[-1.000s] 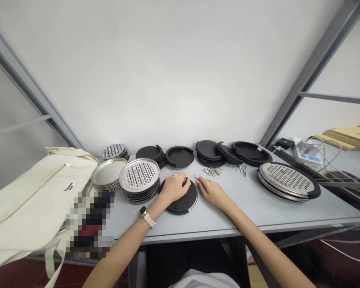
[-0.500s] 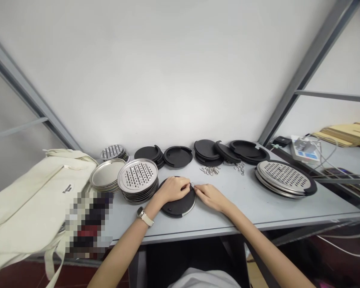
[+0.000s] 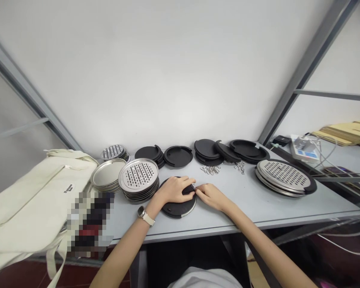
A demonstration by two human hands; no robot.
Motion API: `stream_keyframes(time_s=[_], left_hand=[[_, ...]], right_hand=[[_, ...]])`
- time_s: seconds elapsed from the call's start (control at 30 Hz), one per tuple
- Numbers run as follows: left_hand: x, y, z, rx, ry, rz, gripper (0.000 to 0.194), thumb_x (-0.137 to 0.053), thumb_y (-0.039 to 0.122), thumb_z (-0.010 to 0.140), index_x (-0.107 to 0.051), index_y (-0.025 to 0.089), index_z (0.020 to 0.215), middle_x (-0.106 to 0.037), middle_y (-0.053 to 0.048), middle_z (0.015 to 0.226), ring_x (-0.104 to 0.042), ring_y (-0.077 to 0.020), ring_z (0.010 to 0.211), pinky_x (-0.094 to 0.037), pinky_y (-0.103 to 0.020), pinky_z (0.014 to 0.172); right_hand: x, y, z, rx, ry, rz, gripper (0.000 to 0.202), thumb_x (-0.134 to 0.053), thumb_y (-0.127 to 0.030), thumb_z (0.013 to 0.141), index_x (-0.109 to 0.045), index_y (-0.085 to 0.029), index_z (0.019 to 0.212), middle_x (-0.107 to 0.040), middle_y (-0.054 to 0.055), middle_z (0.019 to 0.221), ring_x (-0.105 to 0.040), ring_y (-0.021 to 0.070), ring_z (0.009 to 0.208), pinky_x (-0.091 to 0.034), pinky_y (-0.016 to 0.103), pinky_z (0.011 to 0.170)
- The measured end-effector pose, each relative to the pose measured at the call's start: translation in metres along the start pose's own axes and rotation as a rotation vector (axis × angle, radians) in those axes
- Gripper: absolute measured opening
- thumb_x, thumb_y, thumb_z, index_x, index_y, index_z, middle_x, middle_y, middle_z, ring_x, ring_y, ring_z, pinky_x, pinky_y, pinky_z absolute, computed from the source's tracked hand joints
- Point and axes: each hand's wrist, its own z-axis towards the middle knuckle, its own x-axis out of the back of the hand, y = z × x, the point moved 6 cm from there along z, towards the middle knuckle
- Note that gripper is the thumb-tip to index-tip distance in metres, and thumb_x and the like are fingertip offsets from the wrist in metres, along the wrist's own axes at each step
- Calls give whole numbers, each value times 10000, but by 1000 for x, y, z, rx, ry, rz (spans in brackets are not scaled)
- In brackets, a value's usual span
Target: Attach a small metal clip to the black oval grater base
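A round black disc (image 3: 176, 209) with a silvery rim showing at its lower right lies on the grey table near the front edge. Across its top rests my left hand (image 3: 177, 189), fingers spread apart, palm down and pressing on it. At the disc's right edge my right hand (image 3: 209, 195) pinches a small metal hook (image 3: 193, 186). Left of the disc stands a stack of round perforated metal graters (image 3: 139, 176). A pile of wire hooks (image 3: 210, 170) lies behind my right hand.
Black round covers (image 3: 178, 156) line the wall. Metal plates (image 3: 108, 174) and a cream bag (image 3: 39, 200) are at left. More graters (image 3: 283, 176) sit at right, near a power strip (image 3: 305, 149). The table's front edge (image 3: 198, 233) runs before me.
The fingers of my left hand have spread and stretched forward over the disc. My right hand stays at the disc's edge, almost unmoved.
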Motion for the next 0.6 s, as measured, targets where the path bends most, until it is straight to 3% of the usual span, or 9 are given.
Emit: stream_keyframes(time_s=[0.4,0.6], left_hand=[[-1,-2,0,-2,0,-15,128,-515,322,844,-542,208,896,-555,4,859,-518,-121,657,-344,-260,578],[-1,-2,0,5,-3,-22,145,-505,336,858,-560,211,905,-541,-4,910,-516,-115,660,-347,-253,585]], right_hand=[[-2,2,2,-3,-12,-14,356,-333,-246,903,-463,-182,577,-578,24,568,-469,120,522,-284,231,562],[-3,2,1,0,-22,-24,385,-314,-273,925,-490,-183,595,-599,28,590,-497,130,541,-300,235,576]])
